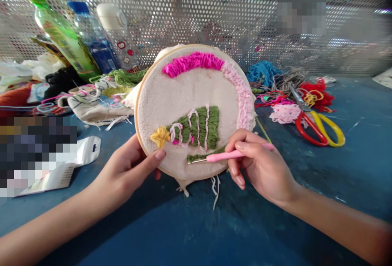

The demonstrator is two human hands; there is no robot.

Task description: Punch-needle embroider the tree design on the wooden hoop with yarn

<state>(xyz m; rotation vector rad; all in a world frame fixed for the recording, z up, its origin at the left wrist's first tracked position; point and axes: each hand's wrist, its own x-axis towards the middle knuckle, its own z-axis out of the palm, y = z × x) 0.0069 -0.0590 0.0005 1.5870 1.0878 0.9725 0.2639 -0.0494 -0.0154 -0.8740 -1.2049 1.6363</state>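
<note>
A round embroidery hoop [139,94] with cream cloth stands tilted up above the table. My left hand [128,168] is closed on its lower left rim, thumb in front beside a yellow yarn star [161,136]. A green yarn tree [199,127] lies sideways on the cloth, and a bright pink and pale pink looped band [194,64] curves along the top and right. My right hand [257,162] pinches a pink-handled crochet hook or punch needle [225,156]; its metal tip touches or nearly touches a short dark green row of stitches [196,158] at the bottom.
Red and yellow scissors [318,129] lie at the right by red yarn [318,94], pale pink yarn [284,113] and blue yarn [263,73]. Bottles [61,37], green yarn [128,77] and cloth [88,105] crowd the back left. A perforated metal panel [196,9] stands behind.
</note>
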